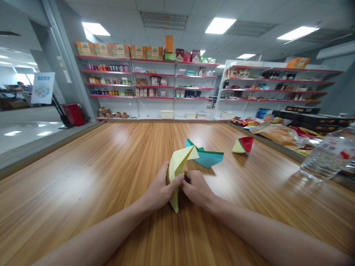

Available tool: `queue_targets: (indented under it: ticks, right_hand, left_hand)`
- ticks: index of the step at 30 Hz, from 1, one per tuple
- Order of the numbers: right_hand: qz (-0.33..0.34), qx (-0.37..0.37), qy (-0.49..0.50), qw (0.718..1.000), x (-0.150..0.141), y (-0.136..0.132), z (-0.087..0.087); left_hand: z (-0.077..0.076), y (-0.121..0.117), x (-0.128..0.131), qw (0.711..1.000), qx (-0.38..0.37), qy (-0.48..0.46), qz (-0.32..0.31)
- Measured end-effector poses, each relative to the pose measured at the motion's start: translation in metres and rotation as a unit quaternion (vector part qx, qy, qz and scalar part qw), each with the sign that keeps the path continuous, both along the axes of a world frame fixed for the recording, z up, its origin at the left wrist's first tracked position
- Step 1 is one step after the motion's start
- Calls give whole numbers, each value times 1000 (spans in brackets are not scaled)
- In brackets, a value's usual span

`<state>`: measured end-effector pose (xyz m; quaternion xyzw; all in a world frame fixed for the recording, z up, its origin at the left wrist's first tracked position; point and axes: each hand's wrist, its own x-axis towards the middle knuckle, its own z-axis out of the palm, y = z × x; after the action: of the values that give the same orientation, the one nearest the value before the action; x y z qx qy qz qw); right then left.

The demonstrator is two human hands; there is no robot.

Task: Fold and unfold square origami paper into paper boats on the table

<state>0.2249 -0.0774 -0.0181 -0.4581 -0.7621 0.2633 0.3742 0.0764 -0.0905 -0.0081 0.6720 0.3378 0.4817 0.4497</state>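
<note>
A folded piece of pale yellow paper (177, 160) stands upright between my hands at the middle of the table, its top bent over to the right. My left hand (161, 187) wraps its left side, thumb across the front. From the right, my right hand (197, 186) pinches the paper's edge with curled fingers, partly hidden. Just behind lies a blue and green folded paper piece (209, 158), partly covered by the yellow one. Farther right sits a small folded paper piece in red, yellow and green (243, 145).
A clear plastic bottle (323, 159) stands at the right edge of the wooden table (91, 173). Beyond that edge lie packaged snacks (280, 135) and black boxes (302, 116). Stocked shelves (154, 75) line the back, and a red bin (72, 113) stands at left.
</note>
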Motion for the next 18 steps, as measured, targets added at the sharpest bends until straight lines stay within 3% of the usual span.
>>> queue_targets:
  ticks: [6,13,18]
  right_hand:
    - [36,-105,161,981,-2,3,-6]
    - [5,-84,199,976,-1,2,0]
    - [-20,-97,267,959,5,8,-5]
  left_hand:
    - [-2,5,-2,1000,-7,-7,3]
    - [-5,6,-5,998,-45,-41,-11]
    - [-11,13,-10,978,-128,-153,-56]
